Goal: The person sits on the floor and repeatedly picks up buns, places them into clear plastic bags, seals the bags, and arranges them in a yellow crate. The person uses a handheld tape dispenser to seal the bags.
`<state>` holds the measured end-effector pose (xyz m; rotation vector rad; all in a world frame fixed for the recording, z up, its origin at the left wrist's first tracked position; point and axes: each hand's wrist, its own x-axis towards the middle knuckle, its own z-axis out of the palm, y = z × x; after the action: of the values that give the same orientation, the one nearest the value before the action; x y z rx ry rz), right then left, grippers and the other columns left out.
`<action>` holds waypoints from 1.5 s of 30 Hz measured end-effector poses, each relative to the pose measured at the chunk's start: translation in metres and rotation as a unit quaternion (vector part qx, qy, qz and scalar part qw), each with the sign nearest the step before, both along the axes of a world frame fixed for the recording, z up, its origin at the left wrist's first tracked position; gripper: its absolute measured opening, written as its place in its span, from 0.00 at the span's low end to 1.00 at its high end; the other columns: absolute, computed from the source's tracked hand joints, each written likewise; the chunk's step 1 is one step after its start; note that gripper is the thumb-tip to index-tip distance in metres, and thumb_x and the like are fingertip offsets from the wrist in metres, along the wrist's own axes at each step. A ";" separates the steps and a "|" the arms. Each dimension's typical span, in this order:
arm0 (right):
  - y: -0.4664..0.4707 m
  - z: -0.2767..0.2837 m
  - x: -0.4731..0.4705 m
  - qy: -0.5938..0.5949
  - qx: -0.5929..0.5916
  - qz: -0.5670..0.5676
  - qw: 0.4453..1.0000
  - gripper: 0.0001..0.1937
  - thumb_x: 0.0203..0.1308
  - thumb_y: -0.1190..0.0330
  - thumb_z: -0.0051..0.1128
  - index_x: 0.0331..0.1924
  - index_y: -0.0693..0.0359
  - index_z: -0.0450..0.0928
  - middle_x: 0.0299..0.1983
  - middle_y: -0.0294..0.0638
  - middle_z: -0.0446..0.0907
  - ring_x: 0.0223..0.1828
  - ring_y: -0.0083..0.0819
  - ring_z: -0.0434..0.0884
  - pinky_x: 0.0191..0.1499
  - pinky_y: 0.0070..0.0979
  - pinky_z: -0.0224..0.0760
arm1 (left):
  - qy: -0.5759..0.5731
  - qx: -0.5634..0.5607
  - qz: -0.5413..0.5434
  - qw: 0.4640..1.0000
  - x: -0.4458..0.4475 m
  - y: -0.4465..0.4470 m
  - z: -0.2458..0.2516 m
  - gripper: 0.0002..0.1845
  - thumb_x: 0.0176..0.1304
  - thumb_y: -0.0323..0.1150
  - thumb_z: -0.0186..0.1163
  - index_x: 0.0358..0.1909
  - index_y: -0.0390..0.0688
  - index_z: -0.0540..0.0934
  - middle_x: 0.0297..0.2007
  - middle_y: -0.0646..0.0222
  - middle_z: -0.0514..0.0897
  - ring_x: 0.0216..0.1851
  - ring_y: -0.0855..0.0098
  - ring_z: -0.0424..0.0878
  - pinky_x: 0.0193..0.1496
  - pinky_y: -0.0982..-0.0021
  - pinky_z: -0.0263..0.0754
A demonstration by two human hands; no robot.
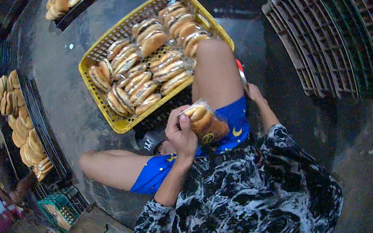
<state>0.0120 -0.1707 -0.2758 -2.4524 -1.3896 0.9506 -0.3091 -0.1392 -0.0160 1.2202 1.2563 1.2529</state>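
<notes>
My left hand (181,136) grips the top of a clear plastic bag with golden-brown bread (205,118) inside, held over my lap. Beside my raised right knee is my right hand (253,92), its fingers largely hidden. Just above those fingers a red and white object (241,69) shows, mostly behind the leg; whether I hold it I cannot tell. Before me stands a yellow plastic basket (98,105) with rows of bagged, filled buns (170,65), some stacked on edge. A dark cap (152,143) shows between my legs, below the basket.
On the left, a dark tray (41,123) carries rows of loose buns (28,140). Another tray of buns (63,3) lies at the top. A green crate (51,211) with bread stands lower left, near a partly visible person (20,194). Slatted crates (328,31) stand stacked at right.
</notes>
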 end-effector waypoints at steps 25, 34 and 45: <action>0.154 0.257 -0.195 0.422 -0.005 0.353 0.835 0.17 0.54 0.58 0.52 0.39 0.63 0.78 0.36 0.42 0.80 0.37 0.30 0.78 0.42 0.29 0.70 | 0.176 0.348 0.024 0.921 -0.033 0.045 0.018 0.15 0.59 0.42 0.51 0.35 0.39 0.73 0.29 0.59 0.75 0.30 0.60 0.76 0.33 0.65 0.73; 0.142 0.327 -0.173 0.556 0.129 0.300 0.764 0.29 0.40 0.55 0.65 0.46 0.64 0.72 0.63 0.51 0.53 0.64 0.38 0.52 0.63 0.33 0.42 | 0.227 0.254 0.037 0.939 -0.049 0.052 -0.001 0.15 0.56 0.41 0.54 0.31 0.37 0.76 0.28 0.58 0.76 0.29 0.61 0.76 0.32 0.67 0.71; 0.127 0.369 -0.165 0.512 0.102 0.540 0.660 0.37 0.36 0.49 0.66 0.53 0.57 0.67 0.65 0.56 0.41 0.67 0.48 0.38 0.64 0.44 0.29 | 0.239 0.231 0.070 0.941 -0.059 0.064 0.000 0.12 0.56 0.38 0.54 0.31 0.37 0.76 0.31 0.58 0.76 0.32 0.60 0.75 0.35 0.67 0.70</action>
<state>-0.1532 -0.0435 0.0934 -0.3327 -2.0648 1.7517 -0.3678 -0.0754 -0.0161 1.8876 1.4563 1.4593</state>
